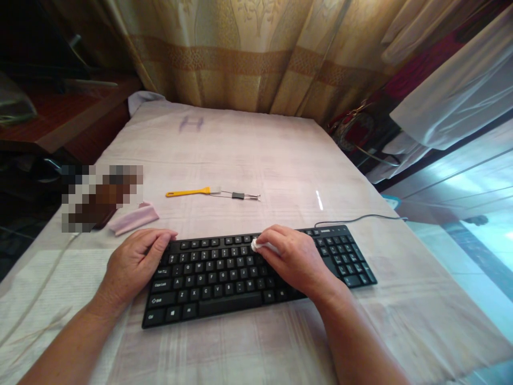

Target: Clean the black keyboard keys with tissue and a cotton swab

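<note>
A black keyboard lies at a slight slant on the cloth-covered table. My left hand holds its upper left corner, with thumb and fingers closed at the edge. My right hand is over the right-middle keys and pinches a small white wad, which touches the keys near the number row. Most of the wad is hidden by my fingers, so its material cannot be made out. Behind the keyboard lie a small brush with a yellow handle and a wire keycap puller with a dark grip.
A folded pink cloth lies beyond my left hand, beside a pixelated dark object. The keyboard cable runs off the right side of the table. A patterned curtain hangs behind; a wooden cabinet stands left.
</note>
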Action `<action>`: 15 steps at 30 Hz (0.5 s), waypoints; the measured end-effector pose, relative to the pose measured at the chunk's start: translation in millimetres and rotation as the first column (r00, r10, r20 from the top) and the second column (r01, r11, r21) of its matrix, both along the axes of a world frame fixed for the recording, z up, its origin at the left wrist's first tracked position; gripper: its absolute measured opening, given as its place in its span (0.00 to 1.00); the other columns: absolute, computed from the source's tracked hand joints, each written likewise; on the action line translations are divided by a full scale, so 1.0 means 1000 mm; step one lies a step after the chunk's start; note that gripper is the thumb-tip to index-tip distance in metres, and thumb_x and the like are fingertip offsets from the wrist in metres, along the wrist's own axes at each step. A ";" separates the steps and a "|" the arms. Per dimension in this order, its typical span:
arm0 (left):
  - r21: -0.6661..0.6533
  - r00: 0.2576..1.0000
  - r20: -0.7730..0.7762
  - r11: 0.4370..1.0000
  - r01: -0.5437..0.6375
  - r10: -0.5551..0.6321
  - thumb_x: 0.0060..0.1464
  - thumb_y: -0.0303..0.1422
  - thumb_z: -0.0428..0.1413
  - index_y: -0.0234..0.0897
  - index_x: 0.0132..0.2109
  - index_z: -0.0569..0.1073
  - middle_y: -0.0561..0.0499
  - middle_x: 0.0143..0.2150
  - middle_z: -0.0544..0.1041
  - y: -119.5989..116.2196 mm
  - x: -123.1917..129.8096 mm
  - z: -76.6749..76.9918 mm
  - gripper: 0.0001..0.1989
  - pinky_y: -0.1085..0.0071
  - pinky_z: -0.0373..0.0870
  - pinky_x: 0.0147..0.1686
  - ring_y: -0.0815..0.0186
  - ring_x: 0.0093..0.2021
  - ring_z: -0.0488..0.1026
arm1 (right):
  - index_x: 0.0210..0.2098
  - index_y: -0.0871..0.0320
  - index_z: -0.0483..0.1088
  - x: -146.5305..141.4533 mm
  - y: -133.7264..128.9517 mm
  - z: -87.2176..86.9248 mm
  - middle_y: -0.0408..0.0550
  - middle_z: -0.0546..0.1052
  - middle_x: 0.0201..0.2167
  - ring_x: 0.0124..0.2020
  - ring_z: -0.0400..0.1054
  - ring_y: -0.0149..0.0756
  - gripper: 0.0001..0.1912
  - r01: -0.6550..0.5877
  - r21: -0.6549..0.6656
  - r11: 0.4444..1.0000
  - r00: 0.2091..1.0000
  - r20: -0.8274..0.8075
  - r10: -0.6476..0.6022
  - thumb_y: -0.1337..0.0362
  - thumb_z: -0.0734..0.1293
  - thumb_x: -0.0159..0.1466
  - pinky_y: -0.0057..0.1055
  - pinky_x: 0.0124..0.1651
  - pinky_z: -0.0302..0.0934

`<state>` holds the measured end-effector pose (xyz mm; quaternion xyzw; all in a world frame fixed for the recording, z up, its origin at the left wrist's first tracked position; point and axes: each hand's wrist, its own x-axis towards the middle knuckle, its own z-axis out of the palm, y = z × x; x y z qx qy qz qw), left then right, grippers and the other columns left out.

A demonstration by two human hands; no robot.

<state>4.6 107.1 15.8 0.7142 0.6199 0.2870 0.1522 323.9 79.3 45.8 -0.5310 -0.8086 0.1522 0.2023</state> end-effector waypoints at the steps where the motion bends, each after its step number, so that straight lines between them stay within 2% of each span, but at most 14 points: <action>1: -0.002 1.000 -0.003 1.000 -0.002 0.002 0.59 0.51 0.48 0.42 0.37 0.79 0.50 0.39 0.83 0.000 0.000 0.000 0.22 0.64 0.73 0.50 0.59 0.43 0.78 | 0.36 0.55 0.74 0.002 0.000 0.001 0.44 0.80 0.37 0.37 0.74 0.34 0.04 0.007 -0.007 1.000 1.000 0.010 -0.007 0.66 0.67 0.67 0.29 0.41 0.62; 7: 0.024 1.000 -0.019 1.000 0.005 -0.004 0.59 0.51 0.46 0.41 0.37 0.80 0.49 0.38 0.83 0.001 -0.004 -0.006 0.24 0.64 0.73 0.48 0.59 0.42 0.78 | 0.35 0.54 0.74 0.015 0.002 0.004 0.44 0.80 0.35 0.35 0.74 0.34 0.03 0.016 -0.028 0.999 0.999 0.045 -0.014 0.66 0.67 0.66 0.29 0.39 0.61; 11: 0.025 1.000 -0.011 1.000 -0.001 0.002 0.59 0.51 0.47 0.40 0.38 0.80 0.48 0.38 0.83 0.002 -0.005 -0.008 0.24 0.64 0.73 0.48 0.59 0.43 0.78 | 0.35 0.53 0.74 0.020 0.003 0.006 0.43 0.80 0.36 0.36 0.74 0.34 0.03 0.052 -0.032 0.998 0.999 -0.002 -0.052 0.65 0.68 0.66 0.28 0.39 0.62; 15: 0.016 1.000 -0.015 1.000 -0.011 0.011 0.58 0.50 0.47 0.40 0.38 0.80 0.47 0.39 0.83 0.003 -0.004 -0.007 0.23 0.63 0.72 0.49 0.58 0.44 0.78 | 0.35 0.53 0.75 0.018 0.002 0.006 0.44 0.80 0.36 0.36 0.75 0.34 0.03 0.023 -0.050 0.998 1.000 -0.020 -0.024 0.65 0.68 0.66 0.27 0.39 0.62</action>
